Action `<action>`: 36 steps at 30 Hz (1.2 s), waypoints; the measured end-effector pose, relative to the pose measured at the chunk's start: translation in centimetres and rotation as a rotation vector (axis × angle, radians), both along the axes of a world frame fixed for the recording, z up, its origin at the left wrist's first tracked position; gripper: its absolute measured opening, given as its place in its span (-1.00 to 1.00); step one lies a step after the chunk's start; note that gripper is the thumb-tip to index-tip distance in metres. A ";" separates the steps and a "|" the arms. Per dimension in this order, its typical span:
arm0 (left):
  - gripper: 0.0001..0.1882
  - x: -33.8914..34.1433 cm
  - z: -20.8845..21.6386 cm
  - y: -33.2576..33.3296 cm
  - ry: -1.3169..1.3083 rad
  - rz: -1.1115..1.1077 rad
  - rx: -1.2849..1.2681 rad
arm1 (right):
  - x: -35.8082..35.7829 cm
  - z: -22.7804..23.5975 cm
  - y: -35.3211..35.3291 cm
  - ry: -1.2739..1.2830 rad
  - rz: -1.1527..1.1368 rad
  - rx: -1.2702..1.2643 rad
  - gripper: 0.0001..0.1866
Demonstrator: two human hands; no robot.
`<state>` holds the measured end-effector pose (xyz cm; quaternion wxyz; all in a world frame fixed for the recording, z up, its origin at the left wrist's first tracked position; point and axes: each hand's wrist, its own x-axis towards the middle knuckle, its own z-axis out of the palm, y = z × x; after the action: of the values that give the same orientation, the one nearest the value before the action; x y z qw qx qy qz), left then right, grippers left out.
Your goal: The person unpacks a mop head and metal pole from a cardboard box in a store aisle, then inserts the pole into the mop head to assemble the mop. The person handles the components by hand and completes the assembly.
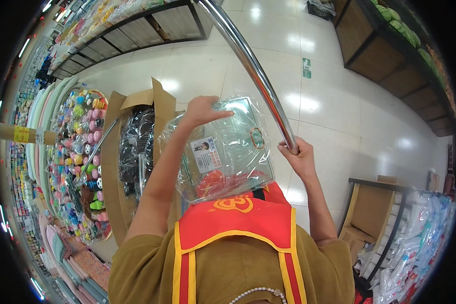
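In front of my red apron with yellow trim [233, 213] is a flat greenish see-through panel in crinkled clear plastic wrap [243, 147]. A white printed label [206, 154] and a small orange loop [257, 138] show on it. My left hand [205, 110] grips its far edge, thumb laid over the near face; the fingertips are partly hidden. A shiny chrome tube [253, 66] slants from the top of the view down to my right hand [301, 157], which is closed around its lower end.
To the left stands an open cardboard box [114, 167] holding dark items in clear plastic. Beyond it, colourful small goods [88, 152] hang in rows. A wooden shelf unit [375, 218] and plastic-wrapped goods [410, 258] are at lower right; a produce stand [385, 55] is at far right.
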<state>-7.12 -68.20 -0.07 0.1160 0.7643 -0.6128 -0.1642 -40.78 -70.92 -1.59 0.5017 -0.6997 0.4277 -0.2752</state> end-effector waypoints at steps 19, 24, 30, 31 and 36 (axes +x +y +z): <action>-0.36 -1.5 1.1 -1.8 0.058 -0.089 0.004 | 4.0 0.4 -1.7 0.112 0.325 -0.137 -0.68; -0.27 -2.1 1.5 -1.8 -0.072 -0.107 0.030 | 4.4 -0.3 -0.6 0.042 0.279 -0.337 -0.65; -0.25 -1.8 0.0 -2.1 -0.055 -0.134 -0.059 | 3.5 -0.9 -0.7 0.100 0.340 -0.459 -0.66; -0.25 -1.9 0.0 -2.0 -0.063 -0.129 -0.048 | 3.0 -1.0 -0.8 0.094 0.354 -0.449 -0.67; -0.22 -2.6 0.8 -2.6 -0.087 -0.106 0.039 | 2.2 -1.2 -0.7 0.019 0.383 -0.343 -0.73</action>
<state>-9.73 -70.79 0.69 0.0655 0.7393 -0.6535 -0.1488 -38.61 -71.59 -2.80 0.4145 -0.8454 0.2394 -0.2372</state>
